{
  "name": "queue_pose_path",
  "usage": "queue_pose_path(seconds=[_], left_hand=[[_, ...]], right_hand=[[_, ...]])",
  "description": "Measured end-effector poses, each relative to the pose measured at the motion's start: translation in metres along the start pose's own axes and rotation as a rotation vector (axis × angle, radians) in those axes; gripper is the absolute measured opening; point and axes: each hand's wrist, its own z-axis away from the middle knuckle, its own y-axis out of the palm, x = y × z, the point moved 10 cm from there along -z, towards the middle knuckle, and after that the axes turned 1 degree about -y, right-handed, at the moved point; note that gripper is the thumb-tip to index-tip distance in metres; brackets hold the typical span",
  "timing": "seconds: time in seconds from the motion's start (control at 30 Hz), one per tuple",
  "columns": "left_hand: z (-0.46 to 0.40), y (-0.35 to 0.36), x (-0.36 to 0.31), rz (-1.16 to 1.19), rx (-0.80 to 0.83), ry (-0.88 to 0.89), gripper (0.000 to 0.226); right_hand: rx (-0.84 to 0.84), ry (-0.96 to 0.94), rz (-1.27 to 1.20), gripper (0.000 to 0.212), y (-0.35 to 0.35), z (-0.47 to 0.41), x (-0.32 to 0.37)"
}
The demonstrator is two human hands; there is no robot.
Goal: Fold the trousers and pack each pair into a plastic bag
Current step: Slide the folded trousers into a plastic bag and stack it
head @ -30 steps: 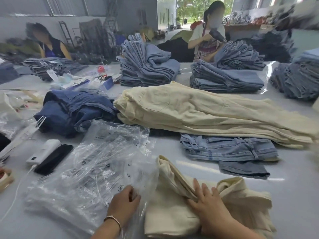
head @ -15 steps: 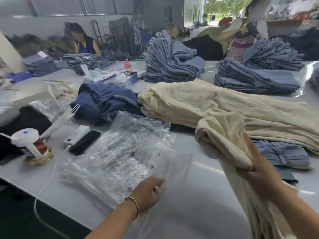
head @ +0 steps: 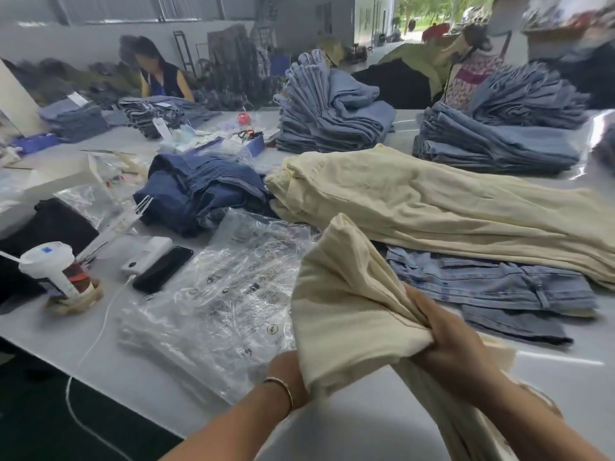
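Garment packing/finishing floor, prob. a small clothing factory or warehouse. Evidence: one long white worktable (head: 173, 390) runs across the frame, loaded w/ tall stacks of folded light-blue jeans (head: 329, 111) at upper centre and another stack (head: 499, 141) at upper right. A pile of cream trousers (head: 432, 207) lies centre-right; dark-blue denim (head: 203, 191) sits left of centre. A heap of printed clear plastic bags (head: 219, 294) lies lower centre. A seated worker (head: 159, 74) at upper left handles more jeans w/ paper tags. The background has bare industrial walls and a wide doorway (head: 426, 15) open to trees at top right; racks there are blurred, maybe more stock.
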Motion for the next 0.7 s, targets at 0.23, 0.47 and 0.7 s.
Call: queue_pose_path(seconds=[0.23, 0.47, 0.7], left_hand=[[0.001, 0.019, -0.016, -0.354, 0.148, 0.187, 0.037], [-0.005, 0.031, -0.01, -0.424, 0.189, 0.213, 0.046], [-0.024, -0.022, 0.028, 0.212, -0.052, -0.059, 0.013]], right_hand=[[-0.017, 0.13, -0.148, 0.068, -0.007, 0.005, -0.035], [-0.022, 0.131, -0.155, 0.063, -0.003, 0.007, -0.042], [0.011, 0.046, -0.215, 0.067, 0.004, 0.003, -0.028]])
